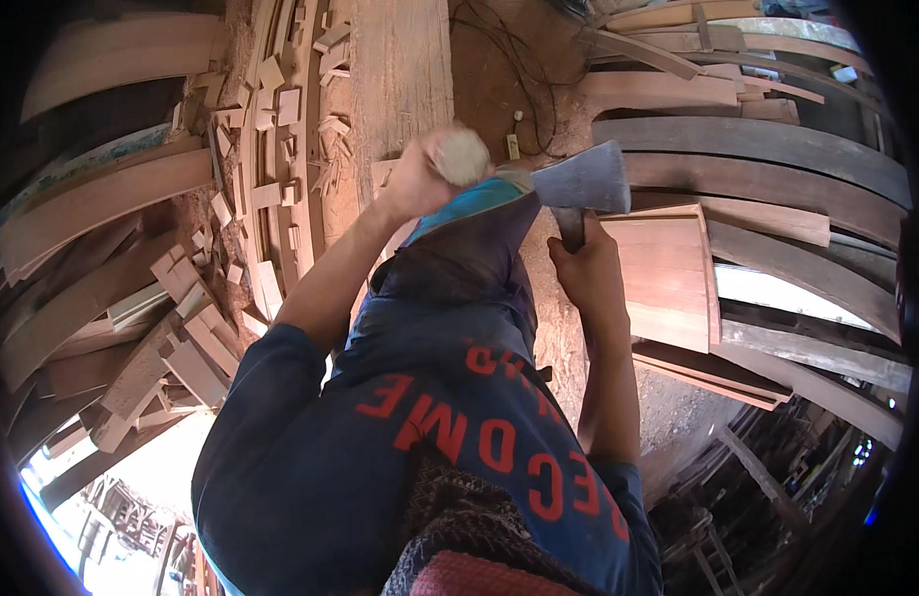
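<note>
My right hand (pixel 589 266) is closed around the short handle of a hatchet (pixel 585 181). The hatchet's grey metal head is raised in front of my legs, its broad edge turned to the right. My left hand (pixel 418 177) is closed on a pale, rounded wooden piece (pixel 460 157), whose end faces up; motion blurs it and its lower part is hidden. The wooden piece is to the left of the hatchet head, apart from it. Below and between the hands are my dark trousers (pixel 469 238), with turquoise cloth (pixel 469 202) near the knee.
A thick, long plank (pixel 402 79) runs ahead of me. Small wood offcuts (pixel 267 196) and shavings lie along narrow boards on the left. Stacked planks (pixel 748 144) and a reddish wooden panel (pixel 658 273) lie on the right. A dark cord (pixel 524 70) lies on the dusty ground.
</note>
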Action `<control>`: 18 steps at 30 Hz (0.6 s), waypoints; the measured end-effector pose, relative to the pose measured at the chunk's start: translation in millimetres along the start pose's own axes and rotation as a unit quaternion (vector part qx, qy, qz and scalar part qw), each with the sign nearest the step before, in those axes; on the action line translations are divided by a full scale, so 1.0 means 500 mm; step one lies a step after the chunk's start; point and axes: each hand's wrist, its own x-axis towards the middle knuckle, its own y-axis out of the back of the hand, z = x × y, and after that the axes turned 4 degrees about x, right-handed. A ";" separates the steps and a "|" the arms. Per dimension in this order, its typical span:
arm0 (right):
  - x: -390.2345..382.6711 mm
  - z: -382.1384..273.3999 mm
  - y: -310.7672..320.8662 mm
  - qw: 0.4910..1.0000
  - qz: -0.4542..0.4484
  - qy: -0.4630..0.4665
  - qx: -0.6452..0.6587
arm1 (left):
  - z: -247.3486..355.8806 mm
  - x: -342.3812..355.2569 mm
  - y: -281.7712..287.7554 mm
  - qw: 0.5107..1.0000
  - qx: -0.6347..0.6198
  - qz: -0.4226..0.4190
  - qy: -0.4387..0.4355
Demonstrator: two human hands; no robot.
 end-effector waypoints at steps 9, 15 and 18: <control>0.031 0.020 -0.014 0.996 -0.036 -0.029 0.078 | -0.041 0.051 0.040 0.980 -0.086 0.104 0.145; 0.061 0.016 -0.014 0.998 0.000 0.037 0.052 | -0.086 0.049 0.041 0.982 -0.085 0.084 0.147; 0.073 -0.031 0.015 0.991 -0.056 -0.063 0.107 | -0.082 0.048 0.032 0.984 -0.059 0.090 0.143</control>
